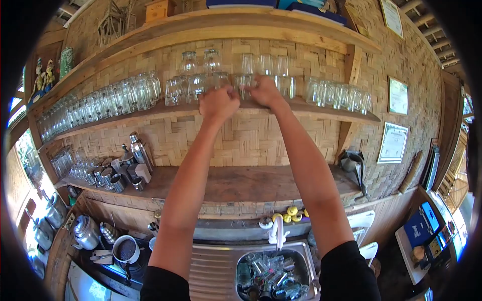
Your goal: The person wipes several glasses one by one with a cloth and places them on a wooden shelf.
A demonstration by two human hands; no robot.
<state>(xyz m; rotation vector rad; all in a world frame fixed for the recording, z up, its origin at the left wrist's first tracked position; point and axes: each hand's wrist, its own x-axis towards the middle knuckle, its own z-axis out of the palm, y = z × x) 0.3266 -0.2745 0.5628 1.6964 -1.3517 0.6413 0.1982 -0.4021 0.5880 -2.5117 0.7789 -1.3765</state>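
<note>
Both my arms reach up to the middle wooden shelf [173, 111]. My left hand [219, 104] is closed at the shelf's front edge, its fingers curled and mostly hidden from me. Just behind it stand upside-down stemmed glasses [196, 86]. To its right, my right hand [266, 94] has its thumb and fingers around a small clear drinking glass [243, 83] in the lower row. More clear glasses [265, 64] are stacked above that row. What my left fingers hold, if anything, is hidden.
Rows of glasses [115, 95] line the shelf's left, and glass mugs [337, 94] its right. Below, metal cups [106, 175] and a shaker [139, 145] stand on the lower shelf. The sink [310, 261] holds piled glassware under a white tap [278, 232]. A pot [125, 249] sits at left.
</note>
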